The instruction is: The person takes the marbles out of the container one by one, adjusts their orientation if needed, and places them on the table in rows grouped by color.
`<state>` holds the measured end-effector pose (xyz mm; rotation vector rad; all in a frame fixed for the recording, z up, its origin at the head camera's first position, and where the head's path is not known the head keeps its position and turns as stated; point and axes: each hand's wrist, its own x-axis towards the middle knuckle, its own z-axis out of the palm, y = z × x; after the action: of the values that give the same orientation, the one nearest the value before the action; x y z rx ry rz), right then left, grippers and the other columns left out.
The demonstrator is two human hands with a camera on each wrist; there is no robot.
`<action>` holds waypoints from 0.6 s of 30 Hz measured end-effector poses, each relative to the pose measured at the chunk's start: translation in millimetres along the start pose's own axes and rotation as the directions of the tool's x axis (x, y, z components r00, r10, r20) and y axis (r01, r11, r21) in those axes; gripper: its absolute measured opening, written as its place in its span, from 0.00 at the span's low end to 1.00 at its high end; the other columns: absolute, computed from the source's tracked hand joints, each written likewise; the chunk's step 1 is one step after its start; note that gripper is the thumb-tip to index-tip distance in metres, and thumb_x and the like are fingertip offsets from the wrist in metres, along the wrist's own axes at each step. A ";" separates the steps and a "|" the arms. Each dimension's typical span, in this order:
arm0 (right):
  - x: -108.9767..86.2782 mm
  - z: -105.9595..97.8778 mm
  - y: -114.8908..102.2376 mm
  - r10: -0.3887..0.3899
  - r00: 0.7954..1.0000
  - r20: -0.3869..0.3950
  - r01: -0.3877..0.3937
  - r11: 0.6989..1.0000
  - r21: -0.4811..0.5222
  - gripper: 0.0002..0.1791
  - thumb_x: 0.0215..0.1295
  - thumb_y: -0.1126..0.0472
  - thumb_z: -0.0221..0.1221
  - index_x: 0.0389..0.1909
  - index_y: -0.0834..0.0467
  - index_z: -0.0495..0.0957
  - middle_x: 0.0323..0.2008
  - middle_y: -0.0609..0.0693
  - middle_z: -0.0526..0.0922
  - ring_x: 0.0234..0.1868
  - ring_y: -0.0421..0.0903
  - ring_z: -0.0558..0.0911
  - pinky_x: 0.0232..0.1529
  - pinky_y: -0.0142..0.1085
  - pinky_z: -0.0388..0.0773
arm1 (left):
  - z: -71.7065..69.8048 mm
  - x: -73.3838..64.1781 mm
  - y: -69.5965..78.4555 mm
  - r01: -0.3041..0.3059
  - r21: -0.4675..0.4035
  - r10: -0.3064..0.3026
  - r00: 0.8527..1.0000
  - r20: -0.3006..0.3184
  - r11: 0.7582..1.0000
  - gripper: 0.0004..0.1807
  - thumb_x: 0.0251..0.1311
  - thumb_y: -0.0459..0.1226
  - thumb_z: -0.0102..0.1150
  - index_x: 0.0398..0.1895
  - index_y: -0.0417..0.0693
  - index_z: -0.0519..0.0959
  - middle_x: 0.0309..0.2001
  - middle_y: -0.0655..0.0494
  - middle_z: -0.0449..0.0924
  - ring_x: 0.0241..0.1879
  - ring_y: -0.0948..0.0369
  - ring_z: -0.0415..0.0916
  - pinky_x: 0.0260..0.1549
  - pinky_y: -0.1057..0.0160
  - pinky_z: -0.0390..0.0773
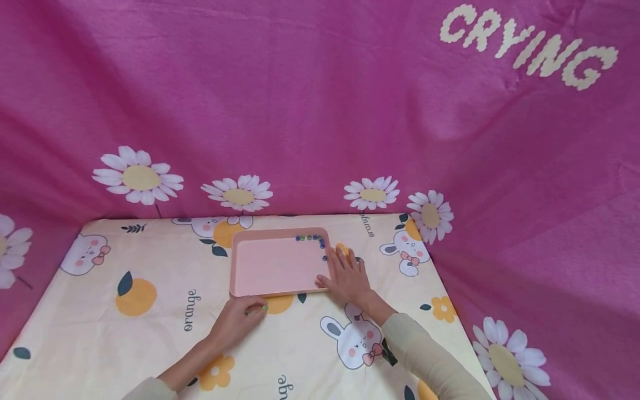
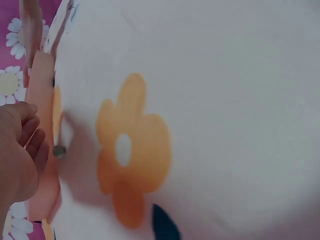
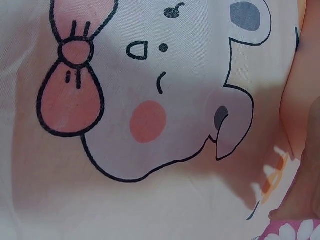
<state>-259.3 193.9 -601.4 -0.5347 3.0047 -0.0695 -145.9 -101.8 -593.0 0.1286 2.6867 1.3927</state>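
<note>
A pink tray (image 1: 280,269) lies on the printed cloth. Several blue and green marbles (image 1: 309,238) line its back right corner, with another blue marble (image 1: 325,258) lower down along the right wall. My left hand (image 1: 241,312) is at the tray's front left edge, fingers loosely bent. A small greenish marble (image 2: 59,151) sits on the cloth by the tray's front wall, beside those fingertips, in the left wrist view. Across the tray's right side rests my right hand (image 1: 350,278), fingers spread and thumb over the front right corner.
Cream cloth (image 1: 165,350) with rabbits, oranges and flowers covers the table. Magenta curtains (image 1: 300,111) with daisies stand behind it and at both sides. A small dark object (image 1: 388,353) shows beside the right sleeve.
</note>
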 end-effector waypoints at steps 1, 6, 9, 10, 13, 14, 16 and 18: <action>-0.3 -0.5 -0.4 0.000 1.000 0.000 0.000 1.000 -0.002 0.49 0.68 0.28 0.43 0.80 0.51 0.44 0.78 0.55 0.49 0.76 0.64 0.47 0.68 0.66 0.51 | 0.4 -0.4 -1.9 -0.001 0.014 0.001 1.000 -0.002 1.000 0.11 0.61 0.35 0.67 0.47 0.52 0.85 0.46 0.62 0.84 0.50 0.58 0.78 0.57 0.51 0.75; 0.5 -0.5 -1.0 0.002 1.000 0.006 -0.002 1.000 -0.014 0.49 0.68 0.28 0.43 0.80 0.52 0.44 0.78 0.55 0.49 0.76 0.64 0.47 0.68 0.65 0.50 | 2.2 -1.7 -10.1 -0.019 0.074 0.020 1.000 -0.013 0.997 0.10 0.59 0.35 0.69 0.44 0.53 0.86 0.43 0.64 0.84 0.49 0.58 0.79 0.56 0.50 0.75; 0.7 1.0 -0.6 -0.001 1.000 -0.005 0.001 1.000 -0.009 0.49 0.68 0.28 0.43 0.80 0.52 0.44 0.78 0.56 0.49 0.76 0.64 0.48 0.68 0.66 0.50 | 3.3 -2.1 -14.1 -0.026 0.100 0.029 0.999 -0.020 0.995 0.09 0.59 0.35 0.70 0.43 0.54 0.86 0.42 0.65 0.84 0.47 0.60 0.79 0.54 0.51 0.76; 0.8 1.4 -0.4 0.000 1.000 -0.002 0.000 1.000 -0.012 0.49 0.68 0.28 0.42 0.80 0.52 0.44 0.78 0.55 0.49 0.76 0.64 0.47 0.69 0.65 0.50 | 3.8 -2.2 -15.5 -0.031 0.108 0.034 0.999 -0.023 0.994 0.09 0.59 0.35 0.69 0.43 0.54 0.85 0.41 0.65 0.84 0.46 0.60 0.79 0.54 0.51 0.76; 0.6 2.3 -0.1 -0.002 1.000 -0.009 0.002 1.000 -0.007 0.49 0.68 0.27 0.43 0.80 0.52 0.44 0.78 0.55 0.49 0.76 0.64 0.47 0.69 0.65 0.50 | 4.2 -2.6 -18.3 -0.030 0.124 0.035 0.999 -0.031 0.992 0.09 0.59 0.35 0.70 0.43 0.54 0.85 0.41 0.65 0.83 0.46 0.59 0.79 0.53 0.51 0.76; 0.6 2.3 -0.2 -0.002 1.000 -0.011 0.002 1.000 -0.008 0.49 0.67 0.27 0.43 0.80 0.52 0.45 0.78 0.55 0.49 0.76 0.64 0.47 0.69 0.65 0.50 | 4.4 -2.5 -19.1 -0.033 0.128 0.037 0.999 -0.033 0.991 0.09 0.59 0.35 0.70 0.43 0.54 0.85 0.42 0.65 0.83 0.46 0.59 0.79 0.53 0.51 0.76; 0.3 2.0 -0.3 -0.002 1.000 -0.014 0.002 1.000 -0.002 0.49 0.67 0.27 0.43 0.80 0.52 0.45 0.78 0.55 0.49 0.76 0.64 0.48 0.68 0.66 0.50 | 4.6 -2.3 -20.1 -0.038 0.137 0.043 0.998 -0.035 0.990 0.10 0.59 0.35 0.70 0.43 0.53 0.85 0.42 0.64 0.83 0.46 0.59 0.79 0.53 0.51 0.76; 0.0 1.5 -0.4 0.001 1.000 -0.015 -0.001 1.000 -0.002 0.49 0.67 0.28 0.43 0.80 0.52 0.46 0.78 0.55 0.50 0.76 0.64 0.48 0.68 0.66 0.50 | 4.5 -1.9 -20.5 -0.046 0.142 0.052 0.998 -0.034 0.989 0.10 0.59 0.35 0.70 0.43 0.53 0.85 0.42 0.64 0.83 0.46 0.58 0.79 0.53 0.51 0.76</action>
<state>-259.0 193.4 -602.8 -0.5359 3.0201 -0.0714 -143.9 -110.2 -612.2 0.1835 2.8305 1.2290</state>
